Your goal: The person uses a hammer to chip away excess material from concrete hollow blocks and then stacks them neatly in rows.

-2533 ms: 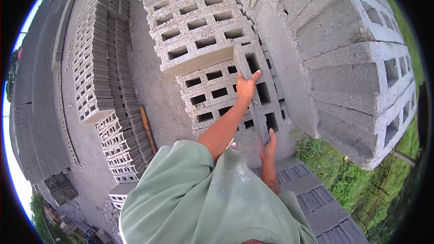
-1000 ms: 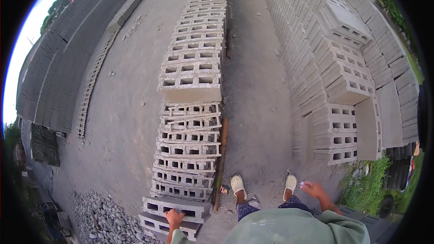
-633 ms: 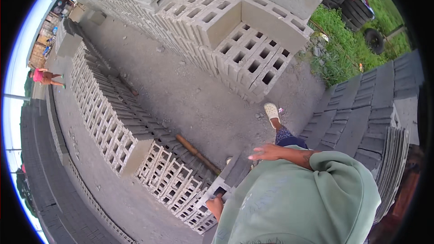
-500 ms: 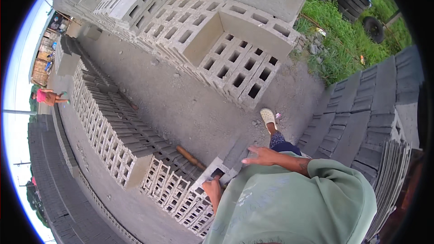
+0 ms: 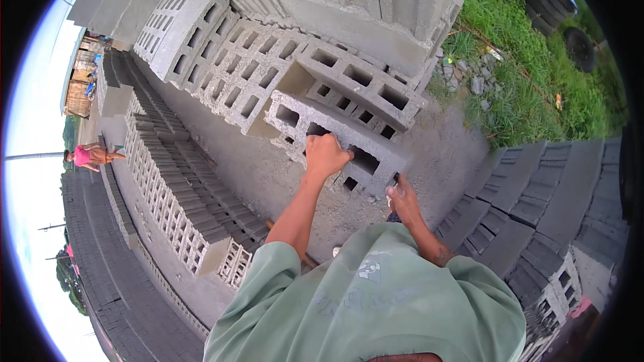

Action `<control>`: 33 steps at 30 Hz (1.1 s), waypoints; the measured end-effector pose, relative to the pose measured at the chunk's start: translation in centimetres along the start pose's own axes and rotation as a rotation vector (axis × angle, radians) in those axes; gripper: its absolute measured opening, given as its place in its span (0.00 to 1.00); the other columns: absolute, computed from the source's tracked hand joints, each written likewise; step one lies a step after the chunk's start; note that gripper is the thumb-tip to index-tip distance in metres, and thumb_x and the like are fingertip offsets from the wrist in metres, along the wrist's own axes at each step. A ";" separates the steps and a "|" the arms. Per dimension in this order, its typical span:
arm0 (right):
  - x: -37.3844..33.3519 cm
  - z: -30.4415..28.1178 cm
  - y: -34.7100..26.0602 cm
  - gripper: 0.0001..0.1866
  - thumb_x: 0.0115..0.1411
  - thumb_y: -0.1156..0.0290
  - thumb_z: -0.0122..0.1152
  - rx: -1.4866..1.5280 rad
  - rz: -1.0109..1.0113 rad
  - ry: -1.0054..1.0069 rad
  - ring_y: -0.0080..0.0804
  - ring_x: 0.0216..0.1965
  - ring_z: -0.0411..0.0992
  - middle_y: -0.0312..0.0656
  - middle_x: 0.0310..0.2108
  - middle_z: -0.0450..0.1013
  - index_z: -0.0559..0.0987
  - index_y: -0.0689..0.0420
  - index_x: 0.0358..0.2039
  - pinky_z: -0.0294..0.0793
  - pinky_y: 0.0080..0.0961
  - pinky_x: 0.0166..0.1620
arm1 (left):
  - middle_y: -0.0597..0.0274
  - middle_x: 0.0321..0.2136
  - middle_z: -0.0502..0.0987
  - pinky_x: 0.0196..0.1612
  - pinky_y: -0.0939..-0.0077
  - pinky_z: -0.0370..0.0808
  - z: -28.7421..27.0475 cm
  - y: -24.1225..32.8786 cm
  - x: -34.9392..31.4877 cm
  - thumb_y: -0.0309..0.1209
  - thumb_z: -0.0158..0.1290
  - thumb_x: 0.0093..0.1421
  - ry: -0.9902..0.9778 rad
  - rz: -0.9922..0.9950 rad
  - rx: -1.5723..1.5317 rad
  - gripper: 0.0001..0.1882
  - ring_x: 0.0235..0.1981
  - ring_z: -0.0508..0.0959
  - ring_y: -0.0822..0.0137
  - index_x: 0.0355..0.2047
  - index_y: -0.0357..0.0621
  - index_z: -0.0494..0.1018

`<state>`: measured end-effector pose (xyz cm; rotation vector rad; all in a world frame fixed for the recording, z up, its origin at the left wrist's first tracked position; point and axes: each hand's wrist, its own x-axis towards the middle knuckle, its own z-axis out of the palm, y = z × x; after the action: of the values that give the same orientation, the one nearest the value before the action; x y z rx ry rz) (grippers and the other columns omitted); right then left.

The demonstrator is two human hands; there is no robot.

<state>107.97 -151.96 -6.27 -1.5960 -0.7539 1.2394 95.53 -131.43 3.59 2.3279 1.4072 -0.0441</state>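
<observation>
Block was at the stack's near end. Left hand was clenched on its web; right hand, half-curled, stood at its right end, contact unclear. Judgement: supporting both ends and keeping fingers off neighbouring edges suited this. Left fingertips inside the hole and the underside were hidden.

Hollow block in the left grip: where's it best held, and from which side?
Probably by the cross-wall between the middle and right openings of the block, from above: the openings face up toward the camera, so the left grip can straddle that wall. The right grip could steady the right end.
</observation>
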 end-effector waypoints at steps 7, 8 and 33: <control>10.0 0.0 4.7 0.39 0.55 0.50 0.56 0.234 0.013 0.093 0.39 0.56 0.60 0.52 0.54 0.63 0.59 0.69 0.56 0.56 0.28 0.57 | 0.46 0.20 0.76 0.52 0.63 0.61 6.1 -0.8 11.0 0.41 0.61 0.35 0.010 0.120 0.113 0.20 0.31 0.76 0.51 0.18 0.33 0.75; 11.2 -0.2 4.9 0.34 0.56 0.52 0.55 0.308 0.013 0.031 0.35 0.52 0.63 0.47 0.51 0.66 0.64 0.67 0.53 0.58 0.28 0.55 | 0.47 0.19 0.76 0.54 0.63 0.60 6.8 -0.9 11.7 0.41 0.60 0.35 0.021 0.156 0.116 0.19 0.31 0.76 0.53 0.18 0.34 0.75; 5.2 -10.5 9.2 0.44 0.56 0.36 0.45 -0.363 0.590 -0.306 0.46 0.61 0.55 0.44 0.65 0.50 0.51 0.52 0.65 0.51 0.44 0.60 | 0.49 0.45 0.72 0.56 0.56 0.62 20.3 -10.0 -24.7 0.46 0.48 0.58 0.275 -0.459 -0.644 0.21 0.52 0.67 0.52 0.39 0.39 0.75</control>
<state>118.76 -153.93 -16.29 -2.0391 -0.7511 1.8854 78.73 -155.61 -12.33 1.5020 1.7393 0.5324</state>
